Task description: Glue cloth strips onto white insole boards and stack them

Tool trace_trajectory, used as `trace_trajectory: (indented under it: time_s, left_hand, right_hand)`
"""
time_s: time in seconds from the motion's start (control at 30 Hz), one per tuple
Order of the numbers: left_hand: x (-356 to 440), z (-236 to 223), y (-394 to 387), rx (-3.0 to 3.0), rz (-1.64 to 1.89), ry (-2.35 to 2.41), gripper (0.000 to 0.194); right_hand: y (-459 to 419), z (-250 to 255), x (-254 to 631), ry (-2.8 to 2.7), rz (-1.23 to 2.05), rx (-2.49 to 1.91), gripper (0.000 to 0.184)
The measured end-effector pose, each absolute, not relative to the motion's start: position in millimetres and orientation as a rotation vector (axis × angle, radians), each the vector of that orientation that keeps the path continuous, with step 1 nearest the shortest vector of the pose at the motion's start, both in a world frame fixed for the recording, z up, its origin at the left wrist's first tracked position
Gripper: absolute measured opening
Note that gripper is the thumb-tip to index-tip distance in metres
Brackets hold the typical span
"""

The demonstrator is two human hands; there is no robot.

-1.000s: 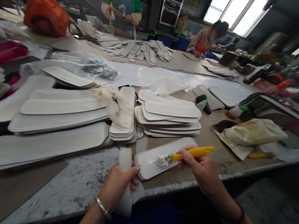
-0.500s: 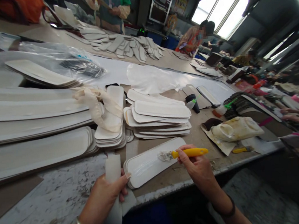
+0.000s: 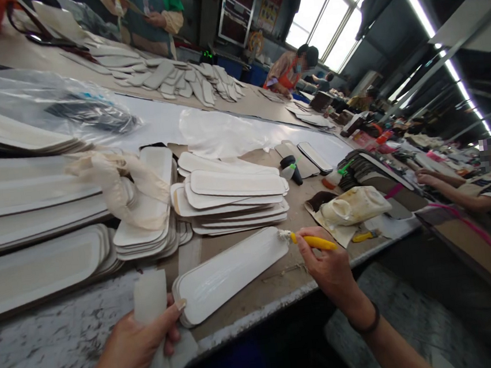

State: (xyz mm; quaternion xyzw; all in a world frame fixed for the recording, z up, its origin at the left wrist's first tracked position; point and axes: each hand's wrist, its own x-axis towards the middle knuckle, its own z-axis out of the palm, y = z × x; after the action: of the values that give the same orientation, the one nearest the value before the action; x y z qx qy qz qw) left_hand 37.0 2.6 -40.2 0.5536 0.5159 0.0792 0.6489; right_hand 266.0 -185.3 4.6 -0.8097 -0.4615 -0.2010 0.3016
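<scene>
In the head view, my right hand (image 3: 329,268) is closed round a yellow-handled brush (image 3: 316,242). Its whitish bristles touch the right end of a long, round-cornered white panel (image 3: 232,275), whose surface looks wet and shiny. More panels lie under it, their edges showing at the left end. My left hand (image 3: 143,341) grips a pale flexible strip (image 3: 150,294), with the thumb at the panel's left end. Part of the strip hangs below the hand.
Stacks of similar panels (image 3: 237,183) stand behind, beside a crumpled cream cloth (image 3: 115,188). To the right are a glue-stained container (image 3: 356,205) and a second yellow-handled brush (image 3: 364,235). The table's front edge (image 3: 258,316) runs diagonally. Other people work across and to the right.
The brush has moved from the middle of the panel to its right end. My view has turned right, so another person at the right shows more. My left hand still grips the strip.
</scene>
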Motion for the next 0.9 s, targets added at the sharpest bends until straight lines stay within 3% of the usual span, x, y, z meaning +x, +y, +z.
trace_trajectory:
  time_s: [0.27, 0.53, 0.9]
  left_hand:
    - [35.9, -48.7, 5.0, 1.248, 0.182, 1.139, 0.047]
    - [32.8, -60.5, 9.6, 1.248, 0.146, 1.078, 0.054]
    - [33.1, -50.4, 9.3, 1.278, 0.140, 1.081, 0.047]
  right_hand:
    - [-181.6, -0.4, 216.4, -1.360, -0.197, -1.946, 0.015]
    - [-186.6, -7.3, 235.8, -1.373, -0.400, -2.048, 0.015]
    - [-135.0, -2.6, 144.4, -0.946, 0.283, -1.700, 0.009]
